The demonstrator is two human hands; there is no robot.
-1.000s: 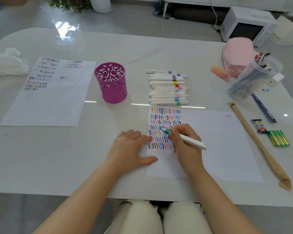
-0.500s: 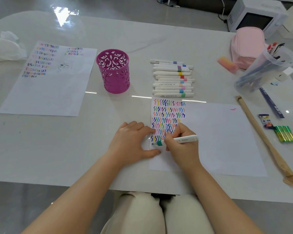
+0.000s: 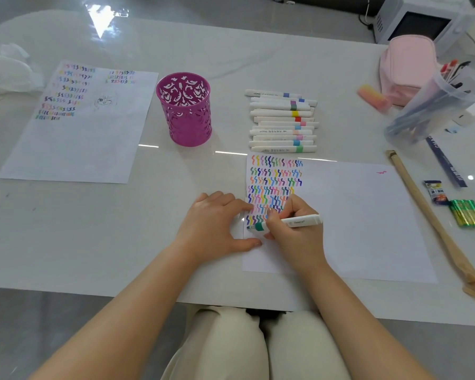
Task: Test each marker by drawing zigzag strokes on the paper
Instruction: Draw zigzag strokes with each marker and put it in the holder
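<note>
Marker [image 3: 291, 222] gripped by right hand [image 3: 294, 231], tip on paper [image 3: 362, 220].

The white table [image 3: 203, 50] holds a paper [image 3: 368, 229] by the near edge, another paper [image 3: 80, 146] on the left, a pink cup [image 3: 183, 116], a row of markers [image 3: 281, 122] and a long stick [image 3: 425, 209] by the right edge.

Bright, even light on my bench [image 3: 66, 229]. Hard glare patch at its far left, thin reflected streaks mid-surface. Shadows faint, soft. Strokes on the paper [image 3: 368, 229] read sharp; clear cup [image 3: 433, 105] and pink pouch [image 3: 409, 64] at right smeared. Wide-angle bowing at edges.
</note>
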